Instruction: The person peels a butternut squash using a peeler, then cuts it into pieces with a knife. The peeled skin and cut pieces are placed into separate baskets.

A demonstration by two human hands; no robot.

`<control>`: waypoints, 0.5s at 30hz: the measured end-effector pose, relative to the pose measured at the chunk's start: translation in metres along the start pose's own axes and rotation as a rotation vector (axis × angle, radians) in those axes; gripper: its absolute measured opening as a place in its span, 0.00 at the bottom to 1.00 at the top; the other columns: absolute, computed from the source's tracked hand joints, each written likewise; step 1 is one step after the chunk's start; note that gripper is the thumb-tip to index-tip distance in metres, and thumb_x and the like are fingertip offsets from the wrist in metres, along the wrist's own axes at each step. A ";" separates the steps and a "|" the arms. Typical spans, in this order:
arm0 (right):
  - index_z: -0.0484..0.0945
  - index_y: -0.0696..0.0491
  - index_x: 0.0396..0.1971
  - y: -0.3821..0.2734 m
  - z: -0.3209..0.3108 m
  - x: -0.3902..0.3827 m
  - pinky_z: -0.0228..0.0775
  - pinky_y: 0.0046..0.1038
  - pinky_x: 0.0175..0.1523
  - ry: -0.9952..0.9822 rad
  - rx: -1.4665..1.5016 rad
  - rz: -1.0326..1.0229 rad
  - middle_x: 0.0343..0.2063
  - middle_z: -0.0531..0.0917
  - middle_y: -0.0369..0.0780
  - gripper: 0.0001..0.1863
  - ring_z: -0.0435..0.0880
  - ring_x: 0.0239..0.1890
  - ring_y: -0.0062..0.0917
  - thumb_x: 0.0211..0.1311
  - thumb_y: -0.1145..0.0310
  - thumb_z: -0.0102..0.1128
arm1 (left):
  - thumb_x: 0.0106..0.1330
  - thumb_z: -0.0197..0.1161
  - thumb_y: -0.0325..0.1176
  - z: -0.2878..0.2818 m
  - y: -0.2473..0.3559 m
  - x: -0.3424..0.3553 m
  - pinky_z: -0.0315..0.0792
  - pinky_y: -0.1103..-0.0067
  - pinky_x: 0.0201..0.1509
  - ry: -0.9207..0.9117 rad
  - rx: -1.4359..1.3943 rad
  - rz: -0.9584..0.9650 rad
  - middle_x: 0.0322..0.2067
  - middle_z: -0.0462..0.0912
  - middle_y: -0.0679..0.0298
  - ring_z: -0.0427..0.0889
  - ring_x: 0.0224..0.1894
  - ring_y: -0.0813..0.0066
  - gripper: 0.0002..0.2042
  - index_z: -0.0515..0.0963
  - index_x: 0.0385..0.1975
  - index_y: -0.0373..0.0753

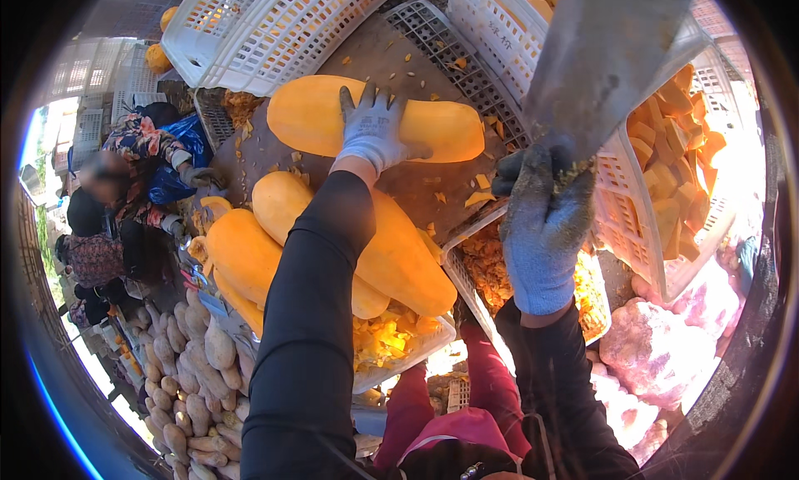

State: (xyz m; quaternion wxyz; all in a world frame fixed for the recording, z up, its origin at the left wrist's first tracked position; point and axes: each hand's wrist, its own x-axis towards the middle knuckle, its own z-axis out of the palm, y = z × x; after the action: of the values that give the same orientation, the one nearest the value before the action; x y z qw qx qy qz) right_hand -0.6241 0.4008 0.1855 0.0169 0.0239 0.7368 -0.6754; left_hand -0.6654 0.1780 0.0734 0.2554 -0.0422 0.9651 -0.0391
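A long peeled pumpkin lies crosswise on the dark work table. My left hand, in a grey-and-white glove, grips it from above near its middle, fingers over the far side and thumb on the near side. Up to the right, my right hand, in a soiled blue-grey glove, is closed around a broad-bladed cleaver. The blade is raised close to the camera and somewhat blurred; the hand hides its handle. Several more peeled pumpkins lie on the near side, partly behind my left forearm.
White crates stand behind the table. To the right, a crate holds pumpkin chunks. Trays of orange scraps sit near me. Long tan vegetables pile up at lower left. A co-worker sits at left. Pink bags lie right.
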 end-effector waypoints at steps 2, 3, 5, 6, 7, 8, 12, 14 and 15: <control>0.73 0.59 0.51 0.009 0.002 -0.003 0.75 0.27 0.33 0.040 -0.025 -0.021 0.29 0.83 0.41 0.11 0.83 0.28 0.21 0.76 0.71 0.51 | 0.49 0.69 0.73 0.005 0.004 0.007 0.36 0.42 0.79 0.054 -0.031 -0.012 0.76 0.57 0.57 0.47 0.81 0.58 0.58 0.54 0.78 0.51; 0.74 0.59 0.46 0.016 0.002 -0.013 0.77 0.27 0.34 0.051 -0.038 -0.015 0.29 0.83 0.42 0.09 0.83 0.29 0.22 0.76 0.69 0.51 | 0.49 0.69 0.73 0.013 0.006 0.004 0.37 0.42 0.78 0.155 -0.040 -0.024 0.76 0.58 0.56 0.48 0.80 0.57 0.58 0.53 0.78 0.52; 0.74 0.60 0.51 0.054 0.005 -0.018 0.77 0.30 0.35 -0.042 -0.301 -0.013 0.30 0.83 0.43 0.12 0.84 0.30 0.24 0.76 0.70 0.52 | 0.49 0.68 0.73 0.017 0.006 0.005 0.38 0.41 0.78 0.177 -0.089 -0.067 0.76 0.58 0.55 0.49 0.80 0.56 0.57 0.54 0.78 0.51; 0.74 0.60 0.53 0.083 0.005 -0.013 0.78 0.31 0.36 -0.083 -0.433 -0.029 0.31 0.83 0.43 0.13 0.84 0.31 0.25 0.75 0.70 0.53 | 0.49 0.68 0.73 0.017 0.007 0.013 0.38 0.41 0.78 0.206 -0.114 -0.083 0.76 0.58 0.55 0.49 0.80 0.55 0.57 0.54 0.78 0.51; 0.72 0.60 0.57 0.111 0.006 -0.013 0.77 0.34 0.39 -0.100 -0.496 -0.042 0.32 0.83 0.46 0.17 0.84 0.33 0.32 0.74 0.68 0.53 | 0.49 0.68 0.74 0.023 0.006 0.016 0.39 0.41 0.78 0.239 -0.110 -0.085 0.76 0.58 0.56 0.49 0.80 0.54 0.57 0.55 0.78 0.51; 0.71 0.60 0.60 0.141 0.005 -0.012 0.77 0.37 0.41 -0.107 -0.560 -0.058 0.34 0.83 0.49 0.20 0.84 0.34 0.39 0.73 0.67 0.53 | 0.49 0.68 0.74 0.024 0.008 0.020 0.39 0.42 0.78 0.267 -0.110 -0.077 0.76 0.58 0.56 0.49 0.80 0.54 0.57 0.55 0.78 0.51; 0.72 0.60 0.63 0.142 0.003 -0.028 0.76 0.43 0.45 -0.249 -0.479 0.184 0.38 0.84 0.54 0.25 0.85 0.38 0.48 0.69 0.64 0.55 | 0.52 0.67 0.71 0.041 0.001 0.012 0.39 0.45 0.79 0.342 -0.151 -0.029 0.76 0.58 0.55 0.49 0.80 0.54 0.54 0.58 0.77 0.50; 0.71 0.59 0.63 0.157 -0.003 -0.036 0.77 0.38 0.42 -0.294 -0.387 0.175 0.36 0.85 0.51 0.24 0.85 0.34 0.39 0.70 0.68 0.55 | 0.55 0.67 0.69 0.042 -0.022 0.008 0.39 0.50 0.81 0.389 -0.262 0.087 0.75 0.59 0.54 0.49 0.80 0.54 0.51 0.58 0.77 0.50; 0.71 0.58 0.63 0.155 -0.006 -0.036 0.77 0.36 0.41 -0.316 -0.417 0.180 0.35 0.85 0.49 0.24 0.84 0.33 0.35 0.70 0.69 0.54 | 0.61 0.70 0.58 0.036 -0.040 0.002 0.50 0.60 0.80 0.407 -0.472 0.148 0.73 0.63 0.53 0.58 0.77 0.57 0.44 0.60 0.76 0.50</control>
State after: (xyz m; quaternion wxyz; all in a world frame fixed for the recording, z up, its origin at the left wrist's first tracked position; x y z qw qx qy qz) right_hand -0.5787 0.4202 0.0336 0.1962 -0.0204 0.8430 -0.5004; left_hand -0.6471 0.1358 0.0454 0.0423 -0.0213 0.9793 0.1968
